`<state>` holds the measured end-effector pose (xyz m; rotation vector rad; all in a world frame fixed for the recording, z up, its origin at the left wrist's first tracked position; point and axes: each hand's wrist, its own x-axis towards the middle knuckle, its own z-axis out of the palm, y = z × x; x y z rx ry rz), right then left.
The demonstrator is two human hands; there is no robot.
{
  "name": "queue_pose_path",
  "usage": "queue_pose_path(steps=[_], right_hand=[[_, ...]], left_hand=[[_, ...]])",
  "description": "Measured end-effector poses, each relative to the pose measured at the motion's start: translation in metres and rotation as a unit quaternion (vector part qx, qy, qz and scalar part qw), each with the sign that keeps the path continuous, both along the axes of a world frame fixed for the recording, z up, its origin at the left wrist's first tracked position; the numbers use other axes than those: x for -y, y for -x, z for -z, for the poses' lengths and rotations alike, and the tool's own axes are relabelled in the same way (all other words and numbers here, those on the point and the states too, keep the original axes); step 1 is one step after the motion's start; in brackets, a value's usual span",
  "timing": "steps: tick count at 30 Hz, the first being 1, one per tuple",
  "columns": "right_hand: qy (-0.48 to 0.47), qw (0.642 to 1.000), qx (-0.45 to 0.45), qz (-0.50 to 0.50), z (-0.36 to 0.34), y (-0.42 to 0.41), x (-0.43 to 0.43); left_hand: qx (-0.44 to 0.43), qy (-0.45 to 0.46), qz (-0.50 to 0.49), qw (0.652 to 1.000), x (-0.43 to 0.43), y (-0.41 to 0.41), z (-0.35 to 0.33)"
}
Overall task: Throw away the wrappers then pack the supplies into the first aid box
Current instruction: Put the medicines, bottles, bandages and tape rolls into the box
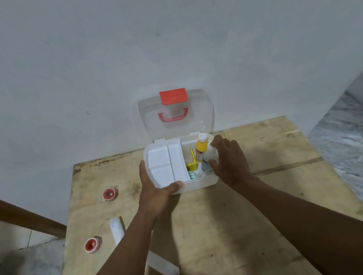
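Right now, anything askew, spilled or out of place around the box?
No spill or damage shows. The white bottle in the right hand sits tilted beside the yellow bottle in the first aid box. Two red rolls and two white sticks lie loose on the table, outside the box.

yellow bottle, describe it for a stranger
An open white plastic first aid box sits on the wooden table. At its right rear stands the yellow bottle, white-capped, the only coloured bottle; the right hand grips the white bottle beside it.
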<state>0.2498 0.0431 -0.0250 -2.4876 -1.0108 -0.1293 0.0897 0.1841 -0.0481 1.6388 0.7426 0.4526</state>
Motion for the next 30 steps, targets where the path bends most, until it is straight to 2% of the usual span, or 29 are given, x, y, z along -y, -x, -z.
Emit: queue_pose_path(steps=[17,21,30], right_hand=[[-0.008,0.998,-0.059,-0.013,-0.015,0.006,0.008],[-0.014,0.997,-0.072,0.014,-0.021,0.017,0.026],[0.113,0.978,-0.11,0.137,-0.011,0.062,0.112]], left_hand=[[0.011,-0.024,0.028,0.999,-0.002,0.0,0.001],[0.006,0.0,0.027,1.0,-0.003,-0.001,0.002],[-0.038,0.049,0.011,0.998,-0.01,0.0,0.012]])
